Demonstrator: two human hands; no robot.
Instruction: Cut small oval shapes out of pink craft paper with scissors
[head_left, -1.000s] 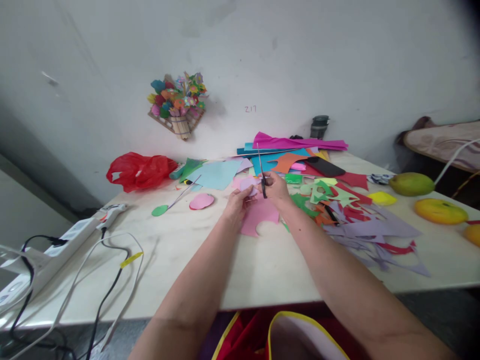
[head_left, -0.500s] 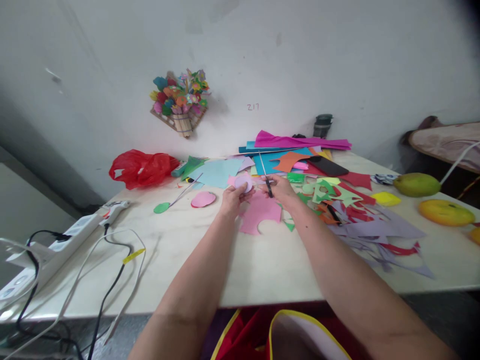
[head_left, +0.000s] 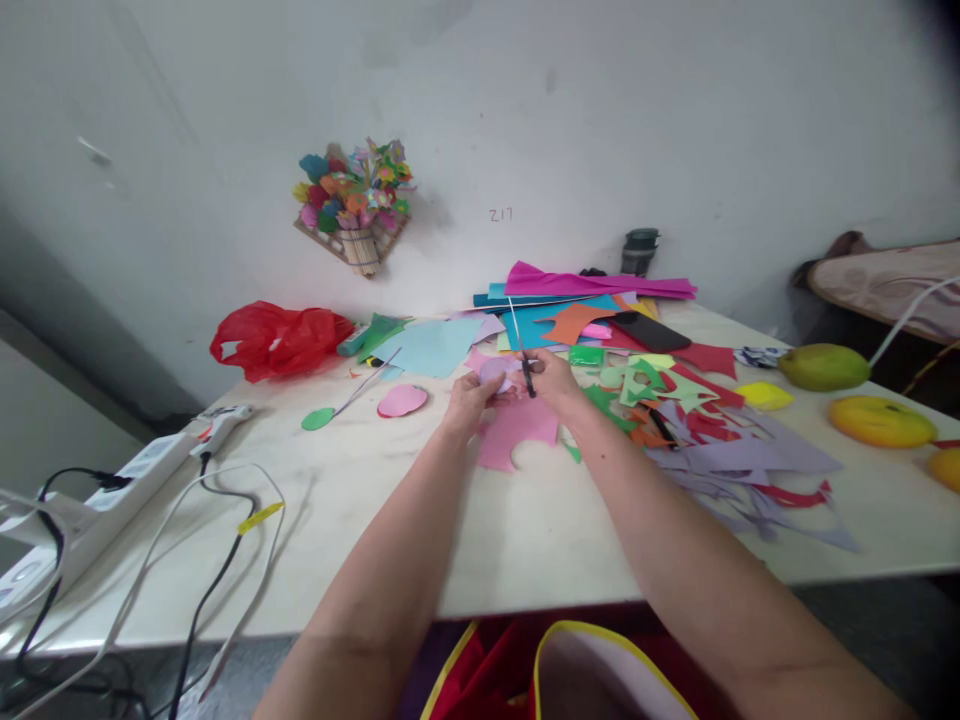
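Pinching a rounded lilac paper piece [head_left: 492,373] between thumb and fingers, the left hand [head_left: 475,398] is just to the left of the right hand [head_left: 553,378]. That one is curled around the black handle of the scissors [head_left: 526,374], whose blades point toward the far side; how its fingers sit in the handle cannot be told. Below both hands, a pink sheet [head_left: 517,440] with a curved bite cut from its near edge lies on the tabletop [head_left: 540,540]. To the left rest a pink paper disc [head_left: 403,400] and, farther left, a green disc [head_left: 318,419]. Near the right forearm spread lilac scraps [head_left: 727,458]; beyond them, at far right, are a greenish mango [head_left: 823,367] and a yellow mango [head_left: 881,422].
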